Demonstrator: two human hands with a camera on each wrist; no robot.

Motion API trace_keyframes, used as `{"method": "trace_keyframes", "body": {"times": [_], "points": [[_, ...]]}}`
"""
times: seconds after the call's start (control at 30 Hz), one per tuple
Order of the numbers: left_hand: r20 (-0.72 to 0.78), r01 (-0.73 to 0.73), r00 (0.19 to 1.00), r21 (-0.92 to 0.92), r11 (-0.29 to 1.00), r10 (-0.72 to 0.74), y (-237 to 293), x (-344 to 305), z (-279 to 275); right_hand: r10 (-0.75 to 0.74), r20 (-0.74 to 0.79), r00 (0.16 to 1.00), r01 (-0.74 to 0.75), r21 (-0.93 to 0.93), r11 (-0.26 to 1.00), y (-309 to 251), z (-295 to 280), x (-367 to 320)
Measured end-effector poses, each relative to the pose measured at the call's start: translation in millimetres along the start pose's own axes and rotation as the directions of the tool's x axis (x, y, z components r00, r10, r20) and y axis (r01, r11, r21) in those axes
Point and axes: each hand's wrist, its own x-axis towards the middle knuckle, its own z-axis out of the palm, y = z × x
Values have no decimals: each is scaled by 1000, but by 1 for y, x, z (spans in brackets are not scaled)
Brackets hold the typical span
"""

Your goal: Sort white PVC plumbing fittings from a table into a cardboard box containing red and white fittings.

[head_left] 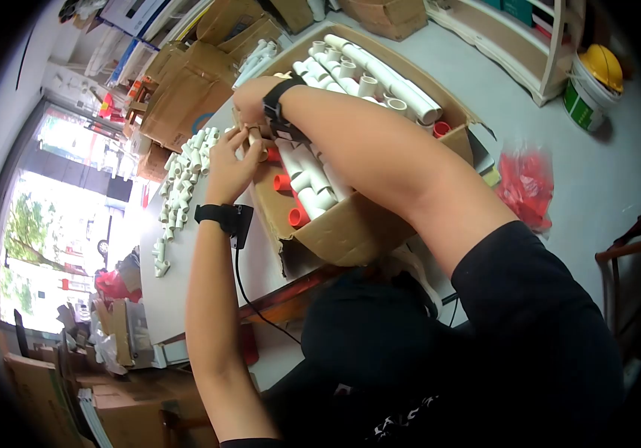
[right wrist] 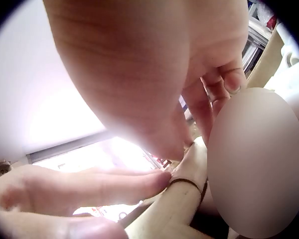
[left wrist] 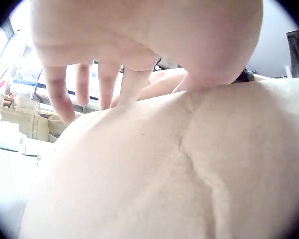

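My left hand (head_left: pixel 229 168) and right hand (head_left: pixel 251 98) meet at the far-left edge of a cardboard box (head_left: pixel 346 228). Between them is a tan, tube-like piece (head_left: pixel 254 138). In the right wrist view this piece (right wrist: pixel 182 191) has a thin dark line around it. The right thumb and fingers pinch its upper end, while left fingertips hold it from the side. White pipe fittings (head_left: pixel 307 179) and red fittings (head_left: pixel 297 217) lie in the box beside the hands. A large creased beige surface (left wrist: pixel 124 164) fills the lower left wrist view; I cannot tell what it is.
Many white fittings (head_left: pixel 184 179) spread over the white table (head_left: pixel 186 287) left of the box. Long white pipes (head_left: pixel 387 78) lie along the box's far side. A cable (head_left: pixel 249 302) runs from the left wrist. A red bag (head_left: pixel 526 187) and white bucket (head_left: pixel 587 93) stand on the floor.
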Motion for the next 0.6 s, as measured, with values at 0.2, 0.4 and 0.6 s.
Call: {"method": "trace_keyframes", "body": {"times": [0.2, 0.4, 0.6], "points": [[-4, 12, 1000, -104, 994, -12, 5, -17, -11, -54, -37, 998, 54, -16, 998, 9, 11, 11], [-27, 130, 990, -178, 976, -136, -6, -33, -4, -135, -186, 973, 134, -17, 991, 8, 0, 8], [-99, 141, 976, -398, 907, -195, -3, -31, -32, -68, -145, 987, 71, 18, 997, -10, -9, 1]]}}
